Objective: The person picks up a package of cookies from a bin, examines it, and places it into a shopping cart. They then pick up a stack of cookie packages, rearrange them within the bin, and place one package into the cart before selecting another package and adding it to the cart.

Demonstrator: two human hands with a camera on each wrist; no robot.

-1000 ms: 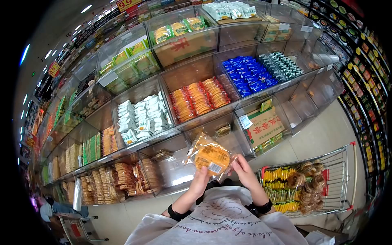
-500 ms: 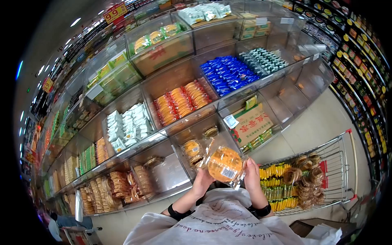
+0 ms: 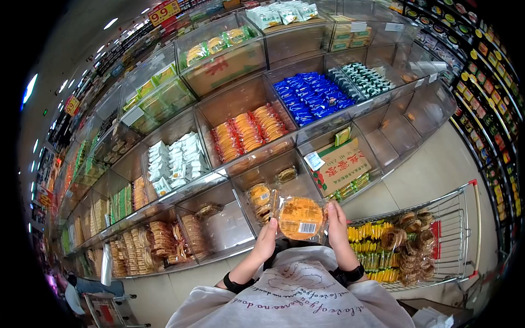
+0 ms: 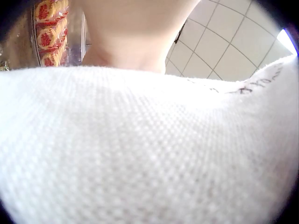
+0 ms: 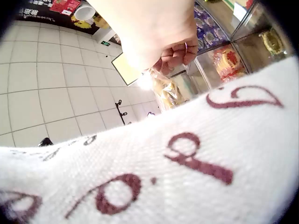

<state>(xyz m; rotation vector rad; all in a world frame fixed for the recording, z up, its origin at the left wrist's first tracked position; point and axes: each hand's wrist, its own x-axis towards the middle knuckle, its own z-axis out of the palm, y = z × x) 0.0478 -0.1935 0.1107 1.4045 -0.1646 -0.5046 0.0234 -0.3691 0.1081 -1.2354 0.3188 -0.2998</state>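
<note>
A round orange pastry in a clear wrapper (image 3: 300,218), with a white barcode sticker, is held up between both hands in the head view. My left hand (image 3: 267,239) grips its left edge and my right hand (image 3: 337,218) grips its right edge. It hovers in front of a low clear bin (image 3: 273,180) that holds a few similar pastries. In the right wrist view, the fingers (image 5: 177,53) curl on the crinkled wrapper (image 5: 166,91). The left wrist view is mostly covered by a white sleeve (image 4: 140,149).
Tiers of clear bins hold packaged snacks: blue packs (image 3: 311,98), orange packs (image 3: 249,131), white packs (image 3: 175,158). A cardboard box (image 3: 342,167) sits in a lower bin. A shopping cart (image 3: 415,240) with yellow packs and pastries stands at the right on a tiled floor.
The pastry pack has come down and turned flat towards me, barcode side facing up, closer to my chest. Both hands keep their hold on its edges.
</note>
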